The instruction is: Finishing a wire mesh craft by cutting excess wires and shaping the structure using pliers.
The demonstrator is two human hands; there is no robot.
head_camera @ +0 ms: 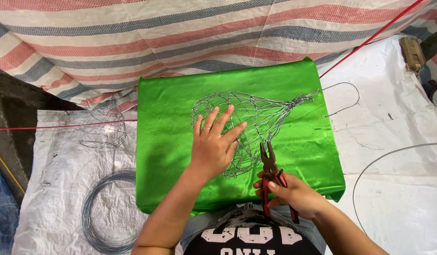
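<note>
Green cloth (171, 99) pads my lap; left hand (214, 144) splayed flat pins the wire basket (263, 111), right hand (294, 193) at five o'clock grips pliers (270, 172) at its rim.

Left hand (214, 144) flat (right (291, 191) fisted).

Bare arms, ring on left hand (213, 147), black printed shirt (249, 236)

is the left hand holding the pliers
No, the left hand lies flat on the wire basket frame; the right hand grips the red-handled pliers.
</note>
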